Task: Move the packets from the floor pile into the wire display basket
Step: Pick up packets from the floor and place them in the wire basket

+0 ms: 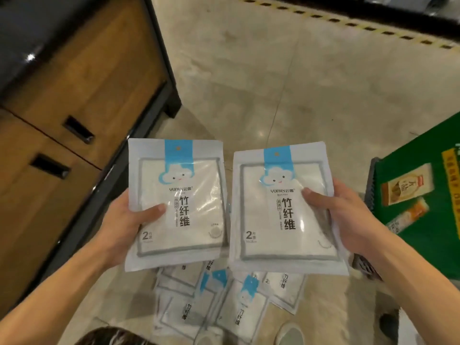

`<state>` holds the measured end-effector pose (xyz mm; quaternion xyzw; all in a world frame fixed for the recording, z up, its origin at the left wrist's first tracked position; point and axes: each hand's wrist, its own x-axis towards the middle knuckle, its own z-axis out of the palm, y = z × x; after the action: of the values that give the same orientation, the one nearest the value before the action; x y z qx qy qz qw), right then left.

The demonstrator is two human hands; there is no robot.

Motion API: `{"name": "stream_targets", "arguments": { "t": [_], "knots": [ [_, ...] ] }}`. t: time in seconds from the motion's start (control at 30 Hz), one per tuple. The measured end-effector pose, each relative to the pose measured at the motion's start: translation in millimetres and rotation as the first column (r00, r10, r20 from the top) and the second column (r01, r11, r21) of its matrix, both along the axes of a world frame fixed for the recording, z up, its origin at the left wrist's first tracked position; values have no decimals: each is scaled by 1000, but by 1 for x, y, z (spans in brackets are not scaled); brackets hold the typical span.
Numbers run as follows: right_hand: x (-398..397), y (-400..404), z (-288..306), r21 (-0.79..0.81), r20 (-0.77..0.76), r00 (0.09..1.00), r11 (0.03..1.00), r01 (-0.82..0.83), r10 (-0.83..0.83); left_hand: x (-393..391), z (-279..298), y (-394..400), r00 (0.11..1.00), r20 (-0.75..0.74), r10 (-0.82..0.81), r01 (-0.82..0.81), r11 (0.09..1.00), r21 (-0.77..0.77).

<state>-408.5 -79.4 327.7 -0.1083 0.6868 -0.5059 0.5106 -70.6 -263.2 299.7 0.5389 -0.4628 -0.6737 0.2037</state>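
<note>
Two packets are up in the air at once here. The left hand is gripping the left packet by its left edge, thumb lying across the front, fingers tucked behind it. The right hand is doing the mirror of that, clasping the right packet at its right edge with the thumb pressing on the clear window. Both packets are facing up toward the camera, upright, side by side and nearly touching along their inner edges, showing a blue strip, a cloud face and dark printed characters.

Directly beneath them, the floor pile is lying spread on the pale stone floor, several matching packets overlapping at odd angles, partly hidden by the two held ones.

Crowding in on the left is a wooden cabinet with dark recessed handles and a black base. On the right, a green box with printed product pictures is sitting close beside the right forearm. At the bottom edge, shoe tips are peeking in near the pile.
</note>
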Motion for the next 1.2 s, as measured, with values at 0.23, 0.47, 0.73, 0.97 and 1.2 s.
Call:
{"name": "stream_targets", "arguments": {
  "t": [0.23, 0.47, 0.73, 0.97, 1.2],
  "knots": [
    [97, -36, 226, -109, 27, 994, 989, -99, 103, 122, 245, 8, 997, -43, 71, -75, 991, -112],
    [187, -52, 408, -251, -17, 963, 931, -266, 271, 232, 426, 77, 962, -134, 238, -263, 938, -225],
    [263, -67, 529, -385, -155, 844, 756, -530, 513, 309, 545, 193, 830, -216, 513, -557, 754, -348],
    [321, -56, 565, -448, -216, 617, 485, -751, 757, 319, 583, 329, 579, -252, 775, -799, 478, -364],
    [394, -7, 574, -471, -167, 325, 214, -856, 931, 317, 594, 470, 318, -242, 917, -913, 226, -340]
  ]
}}
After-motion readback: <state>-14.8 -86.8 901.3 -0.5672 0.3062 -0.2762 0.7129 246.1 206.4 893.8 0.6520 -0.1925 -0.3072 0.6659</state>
